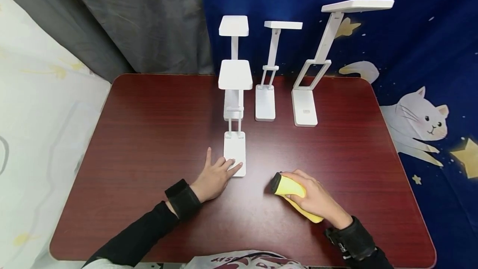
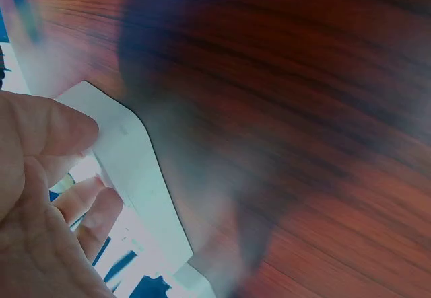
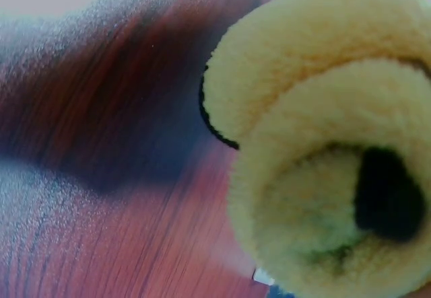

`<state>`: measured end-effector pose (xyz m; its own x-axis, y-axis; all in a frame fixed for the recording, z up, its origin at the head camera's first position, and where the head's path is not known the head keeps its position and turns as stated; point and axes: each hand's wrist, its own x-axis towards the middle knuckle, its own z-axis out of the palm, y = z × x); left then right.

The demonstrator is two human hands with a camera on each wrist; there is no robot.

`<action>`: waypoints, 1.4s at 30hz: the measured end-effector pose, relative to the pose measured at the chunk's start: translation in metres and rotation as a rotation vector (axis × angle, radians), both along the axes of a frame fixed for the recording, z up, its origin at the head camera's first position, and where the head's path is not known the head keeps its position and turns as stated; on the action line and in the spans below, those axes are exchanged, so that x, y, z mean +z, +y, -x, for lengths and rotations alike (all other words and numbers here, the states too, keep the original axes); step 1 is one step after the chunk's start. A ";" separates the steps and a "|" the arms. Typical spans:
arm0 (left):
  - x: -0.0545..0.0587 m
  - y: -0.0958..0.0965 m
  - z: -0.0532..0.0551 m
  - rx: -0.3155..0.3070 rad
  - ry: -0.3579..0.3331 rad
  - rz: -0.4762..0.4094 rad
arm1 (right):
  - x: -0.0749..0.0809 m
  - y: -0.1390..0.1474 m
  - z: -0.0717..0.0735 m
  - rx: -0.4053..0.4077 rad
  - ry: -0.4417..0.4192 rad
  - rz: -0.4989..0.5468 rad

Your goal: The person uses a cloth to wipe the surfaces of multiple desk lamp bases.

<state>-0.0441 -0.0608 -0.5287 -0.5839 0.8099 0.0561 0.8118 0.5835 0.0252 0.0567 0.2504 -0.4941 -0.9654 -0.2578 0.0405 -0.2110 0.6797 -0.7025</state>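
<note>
Four white desk lamps stand upright on the table; the nearest, a white lamp (image 1: 235, 76), has its flat base toward me. My left hand (image 1: 213, 179), fingers spread, touches the near end of that base. In the left wrist view, thumb and fingertips lie by the white base (image 2: 135, 170). Over the table to the right, my right hand (image 1: 313, 196) grips a folded yellow cloth (image 1: 290, 186) with a dark end. Close up in the right wrist view, the fuzzy yellow cloth (image 3: 316, 109) is rolled, with a black patch inside the roll.
Behind the nearest lamp stand a partly hidden lamp (image 1: 233, 26), a middle lamp (image 1: 265, 103) and a taller right lamp (image 1: 304, 109) near the back edge. The reddish-brown table (image 1: 149, 136) meets a grey curtain (image 1: 149, 20) and a blue patterned cloth (image 1: 410, 45).
</note>
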 end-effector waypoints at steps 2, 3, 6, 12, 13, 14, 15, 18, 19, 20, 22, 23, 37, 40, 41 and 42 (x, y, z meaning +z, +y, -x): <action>0.000 0.006 0.000 -0.012 0.013 0.006 | 0.000 0.000 0.001 0.002 0.011 0.000; 0.000 0.008 0.000 -0.015 0.015 0.011 | 0.000 0.001 0.002 0.004 0.016 -0.002; 0.003 0.014 0.000 -0.032 -0.016 0.023 | 0.002 0.001 0.006 0.015 0.027 -0.014; 0.020 0.012 0.022 0.014 -0.279 -0.059 | 0.012 0.001 0.029 0.032 0.018 -0.089; 0.023 0.011 0.028 0.048 -0.316 -0.089 | 0.014 0.000 0.036 0.035 0.018 -0.103; 0.024 0.010 0.035 0.084 -0.342 -0.115 | 0.016 -0.001 0.044 0.039 0.021 -0.114; 0.026 0.008 0.042 0.118 -0.361 -0.130 | 0.018 -0.003 0.053 0.043 0.020 -0.126; 0.024 0.009 0.061 0.180 -0.429 -0.130 | 0.020 -0.013 0.081 0.064 0.005 -0.162; 0.022 0.010 0.065 0.184 -0.465 -0.120 | 0.020 -0.018 0.090 0.076 -0.002 -0.178; 0.019 0.011 0.068 0.182 -0.499 -0.100 | 0.020 -0.023 0.098 0.088 -0.009 -0.194; 0.014 0.015 0.072 0.172 -0.565 -0.073 | 0.018 -0.033 0.112 0.112 -0.019 -0.233; 0.011 0.016 0.073 0.169 -0.590 -0.065 | 0.017 -0.038 0.118 0.122 -0.020 -0.248; 0.002 0.020 0.074 0.150 -0.577 -0.079 | -0.004 -0.062 0.117 0.155 -0.036 -0.269; 0.002 0.019 0.074 0.147 -0.570 -0.082 | -0.005 -0.063 0.105 0.192 -0.046 -0.220; 0.002 0.019 0.074 0.149 -0.569 -0.081 | -0.005 -0.064 0.101 0.206 -0.048 -0.207; 0.001 0.018 0.074 0.151 -0.568 -0.079 | -0.006 -0.064 0.098 0.219 -0.057 -0.195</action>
<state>-0.1179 -0.0426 -0.5272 -0.6485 0.7218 -0.2419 0.5669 0.6700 0.4794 -0.0409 0.1864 -0.4997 -0.8851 -0.4579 -0.0833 -0.3313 0.7456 -0.5782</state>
